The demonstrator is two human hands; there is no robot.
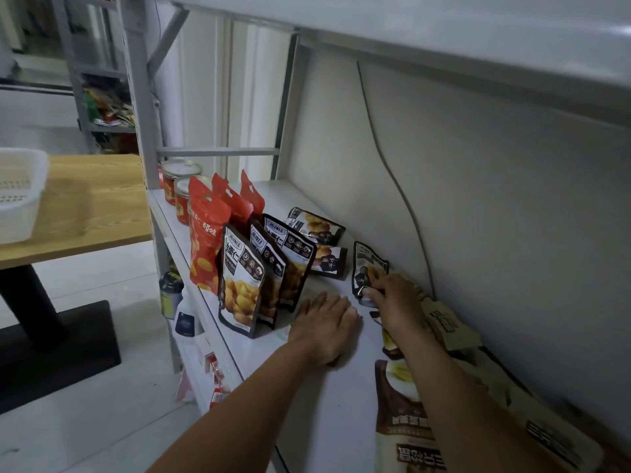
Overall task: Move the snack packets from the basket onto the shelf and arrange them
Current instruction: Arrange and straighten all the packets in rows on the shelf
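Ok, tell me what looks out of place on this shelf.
Two flat black packets lie behind the upright black row instead of standing. To the right, brown packets lie in an overlapping heap along the back wall. The right hand grips a tilted black packet.

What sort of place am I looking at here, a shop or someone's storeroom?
Most likely a small shop or stockroom. A metal shelf holds rows of matching snack packets and jars, a second rack behind is stocked too, and a white basket sits on a wooden table.
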